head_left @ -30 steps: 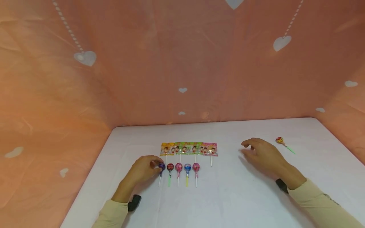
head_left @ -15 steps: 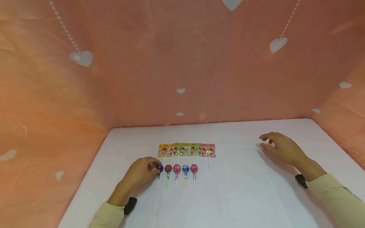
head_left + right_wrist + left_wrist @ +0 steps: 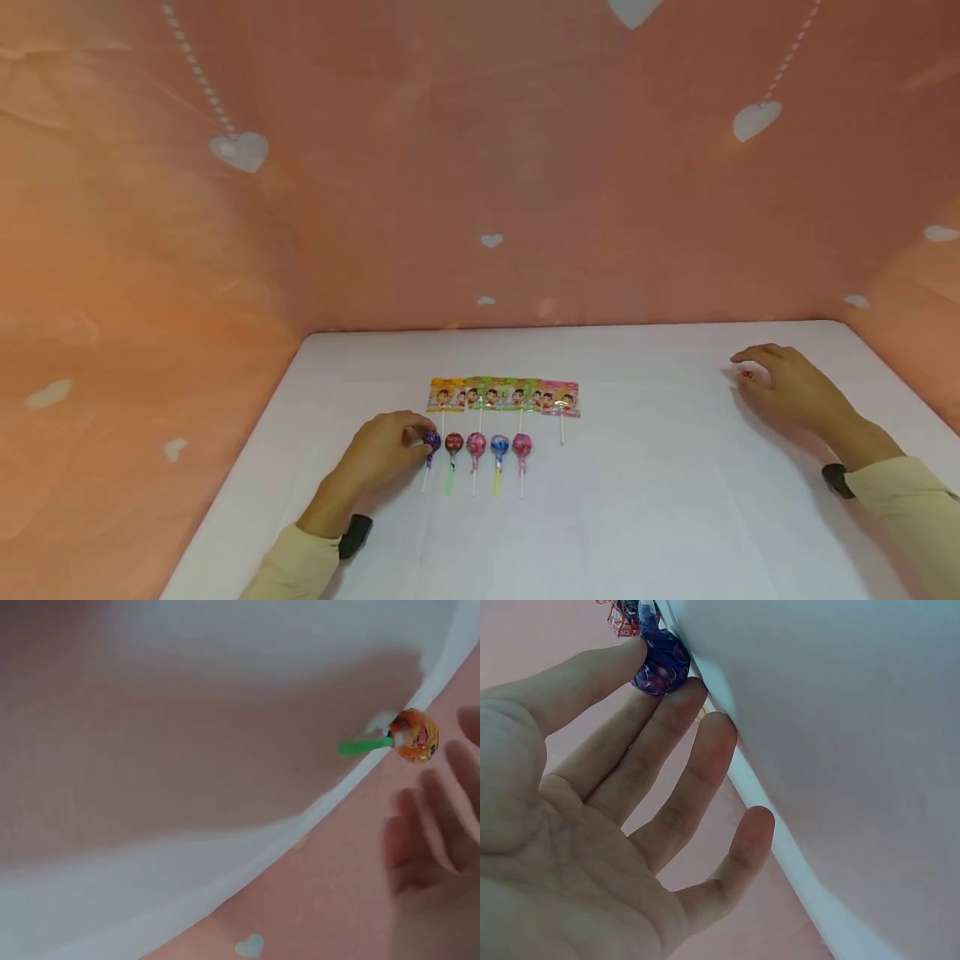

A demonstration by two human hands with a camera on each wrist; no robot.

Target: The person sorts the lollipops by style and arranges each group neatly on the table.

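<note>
resting near the table's (image 3: 645,517) front-left part, the purple lollipop (image 3: 431,439) has the left hand (image 3: 378,450) pinching its head between thumb and fingertips. it starts a row of five lollipops (image 3: 487,445), with flat packets (image 3: 502,394) just behind. near the far-right edge, the right hand (image 3: 787,387) hovers, fingers loosely spread, beside an orange lollipop (image 3: 414,736).

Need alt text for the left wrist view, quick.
The left hand touches a purple-wrapped lollipop between thumb and fingertips, against the white table. Another wrapped candy shows at the top edge.
</note>
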